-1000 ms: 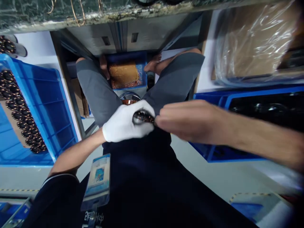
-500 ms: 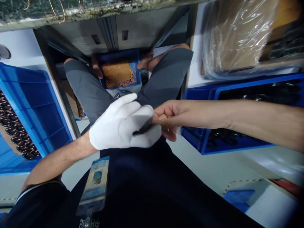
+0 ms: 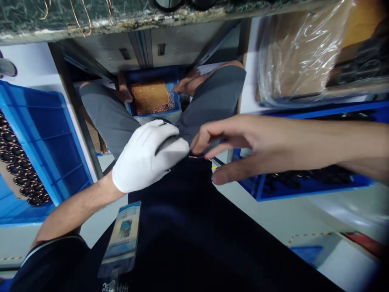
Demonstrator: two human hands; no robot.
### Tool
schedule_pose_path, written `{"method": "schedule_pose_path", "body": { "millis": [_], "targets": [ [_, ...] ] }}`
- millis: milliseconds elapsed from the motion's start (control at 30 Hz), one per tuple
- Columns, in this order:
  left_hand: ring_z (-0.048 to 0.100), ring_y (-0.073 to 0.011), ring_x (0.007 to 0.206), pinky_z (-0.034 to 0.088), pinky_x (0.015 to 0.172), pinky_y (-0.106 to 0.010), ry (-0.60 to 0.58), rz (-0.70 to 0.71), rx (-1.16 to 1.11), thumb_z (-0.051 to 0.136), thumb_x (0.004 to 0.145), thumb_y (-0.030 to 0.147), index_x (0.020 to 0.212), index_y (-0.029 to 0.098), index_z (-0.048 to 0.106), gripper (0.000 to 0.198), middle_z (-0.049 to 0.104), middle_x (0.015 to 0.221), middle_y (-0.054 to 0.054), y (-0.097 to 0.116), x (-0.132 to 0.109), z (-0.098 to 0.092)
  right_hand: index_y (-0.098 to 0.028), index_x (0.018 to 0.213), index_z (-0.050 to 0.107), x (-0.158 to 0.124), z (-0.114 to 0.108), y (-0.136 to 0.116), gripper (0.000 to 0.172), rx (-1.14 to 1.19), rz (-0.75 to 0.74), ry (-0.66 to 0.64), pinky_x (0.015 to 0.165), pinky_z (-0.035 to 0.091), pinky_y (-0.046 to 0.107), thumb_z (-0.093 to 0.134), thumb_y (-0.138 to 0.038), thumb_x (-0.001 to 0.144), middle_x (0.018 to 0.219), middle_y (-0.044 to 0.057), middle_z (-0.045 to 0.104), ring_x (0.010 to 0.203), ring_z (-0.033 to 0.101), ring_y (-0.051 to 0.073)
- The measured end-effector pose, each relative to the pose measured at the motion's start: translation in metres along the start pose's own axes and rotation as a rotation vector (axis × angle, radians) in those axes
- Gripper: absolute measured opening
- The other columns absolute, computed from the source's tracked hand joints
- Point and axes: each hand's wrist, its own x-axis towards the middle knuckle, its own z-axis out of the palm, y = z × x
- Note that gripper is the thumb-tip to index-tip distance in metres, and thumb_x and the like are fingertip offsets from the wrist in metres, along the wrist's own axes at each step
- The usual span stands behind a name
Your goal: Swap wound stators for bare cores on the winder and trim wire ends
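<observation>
My left hand (image 3: 148, 154), in a white glove, is curled closed over my lap around a small dark part (image 3: 167, 170), mostly hidden by the fingers. A thin copper wire (image 3: 201, 157) sticks out to the right of the glove. My bare right hand (image 3: 234, 146) hovers just right of it, blurred, with thumb and fingers apart and nothing visible between them. The wire passes close to its fingertips; whether they touch cannot be told.
On the left, a blue crate (image 3: 45, 125) holds rows of black parts with copper windings (image 3: 21, 166). A blue bin (image 3: 258, 190) of black parts stands right, below plastic-wrapped cardboard (image 3: 298, 56). Between my feet lies a bin (image 3: 152, 75) with copper scraps. Loose wires (image 3: 82, 20) overhang the worktop edge.
My right hand has parted from my left, opened its fingers and drawn slightly right. The left glove has shifted a little left, and the copper wire now shows between the hands.
</observation>
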Motion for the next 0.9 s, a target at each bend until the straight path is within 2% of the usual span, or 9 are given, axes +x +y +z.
{"method": "schedule_pose_path", "body": {
  "millis": [100,167,267,367,400,567,667,767,900],
  "targets": [
    [0.075,-0.0278,0.109,0.055,0.12,-0.055,-0.007,0.027,-0.033,0.077,0.097,0.037,0.108,0.026,0.072,0.016,0.076,0.106,-0.006,-0.003,0.0,0.0,-0.023,0.097,0.067,0.007,0.011,0.003,0.038,0.164,0.103,-0.25,0.061,0.044,0.029,0.069,-0.059,0.108,0.076,-0.003,0.06,0.066,0.056,0.013],
    [0.075,-0.0268,0.106,0.057,0.114,-0.051,-0.014,-0.063,-0.099,0.081,0.092,0.037,0.114,0.026,0.071,0.027,0.076,0.11,-0.005,-0.002,-0.003,0.002,-0.023,0.088,0.057,0.014,0.016,-0.002,0.034,-0.083,-0.04,-0.121,0.06,0.036,0.029,0.06,-0.045,0.114,0.07,-0.004,0.051,0.063,0.046,0.012],
    [0.071,-0.0221,0.091,0.06,0.092,-0.039,-0.103,-0.39,-0.391,0.085,0.085,0.038,0.12,0.025,0.064,0.043,0.075,0.104,-0.002,-0.006,-0.012,0.006,-0.023,0.087,0.058,0.027,0.013,-0.016,0.026,-0.671,-0.344,0.066,0.068,0.037,0.034,0.055,-0.023,0.113,0.08,0.001,0.057,0.075,0.05,0.017],
    [0.068,-0.021,0.09,0.058,0.086,-0.036,-0.088,-0.55,-0.776,0.081,0.088,0.04,0.12,0.023,0.061,0.041,0.073,0.104,-0.003,-0.02,-0.023,0.006,-0.022,0.113,0.069,0.052,0.002,-0.036,0.007,-1.057,-0.502,0.154,0.081,0.047,0.039,0.064,-0.025,0.108,0.104,0.008,0.068,0.094,0.06,0.024],
    [0.07,-0.0235,0.099,0.058,0.092,-0.038,-0.027,-0.534,-0.849,0.078,0.091,0.043,0.122,0.022,0.061,0.041,0.074,0.112,-0.006,-0.025,-0.028,0.005,-0.022,0.123,0.069,0.064,-0.002,-0.045,0.018,-1.111,-0.532,0.185,0.084,0.05,0.041,0.068,-0.028,0.106,0.111,0.01,0.068,0.1,0.061,0.027],
    [0.06,-0.0347,0.149,0.047,0.128,-0.048,0.283,-0.53,-0.859,0.071,0.097,0.052,0.147,0.022,0.06,0.058,0.067,0.155,-0.012,-0.048,-0.053,0.0,-0.017,0.136,0.068,0.158,-0.007,-0.119,0.032,-1.209,-0.609,0.342,0.099,0.055,0.048,0.065,-0.035,0.11,0.124,0.016,0.067,0.118,0.062,0.033],
    [0.062,-0.0326,0.149,0.044,0.132,-0.048,0.384,-0.602,-0.69,0.075,0.092,0.04,0.149,0.023,0.059,0.062,0.068,0.155,-0.011,-0.055,-0.063,-0.002,-0.012,0.146,0.064,0.237,-0.004,-0.164,0.039,-1.299,-0.574,0.475,0.108,0.053,0.053,0.059,-0.029,0.111,0.142,0.022,0.063,0.136,0.057,0.038],
    [0.07,-0.0307,0.139,0.051,0.126,-0.046,0.399,-0.656,-0.554,0.082,0.083,0.03,0.146,0.027,0.062,0.066,0.075,0.145,-0.006,-0.062,-0.071,-0.007,-0.016,0.136,0.07,0.312,-0.006,-0.188,0.033,-1.34,-0.599,0.548,0.111,0.051,0.056,0.056,-0.032,0.112,0.146,0.023,0.062,0.139,0.053,0.041],
    [0.079,-0.0284,0.122,0.06,0.116,-0.045,0.415,-0.693,-0.397,0.088,0.081,0.029,0.143,0.032,0.065,0.066,0.082,0.132,0.0,-0.073,-0.077,-0.015,-0.014,0.119,0.075,0.351,-0.008,-0.194,0.036,-1.448,-0.614,0.498,0.117,0.044,0.062,0.042,-0.029,0.113,0.135,0.022,0.065,0.133,0.055,0.039]
  ]
}}
